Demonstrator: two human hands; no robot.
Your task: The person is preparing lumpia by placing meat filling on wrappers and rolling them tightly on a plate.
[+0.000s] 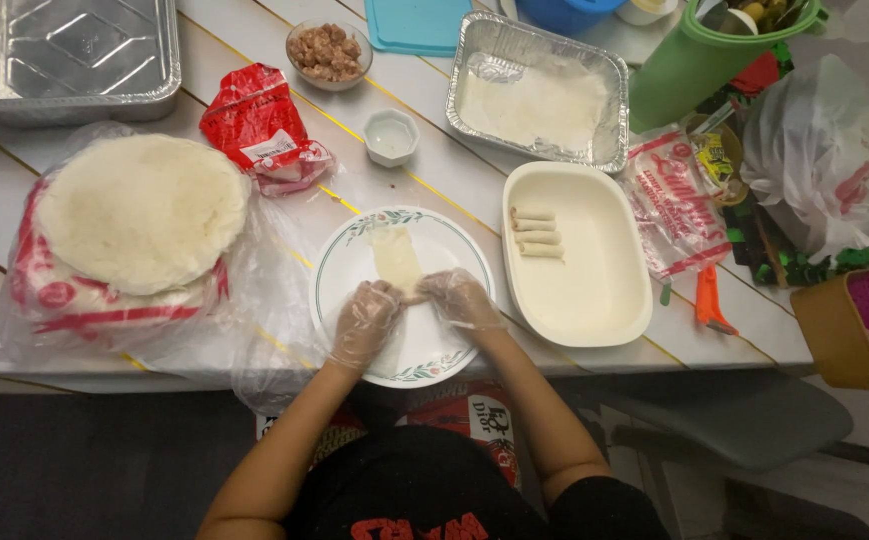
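Rolling step: left hand [365,320] and right hand [460,298] pinch the wrapper [397,258] on the plate [435,360]; next, tuck it evenly.

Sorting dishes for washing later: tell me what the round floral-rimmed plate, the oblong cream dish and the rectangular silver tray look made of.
Round floral-rimmed plate: likely glazed ceramic, smooth white with a printed green border. Oblong cream dish: matte, thick-rimmed, plastic or ceramic, hard to tell. Rectangular silver tray: thin aluminium foil, with crinkled, shiny walls. Both hands wear clear film gloves.

Home kitchen table: foil trays [540,92], stacked wrappers [140,210], bowl of filling [329,52], floral plate [355,262].
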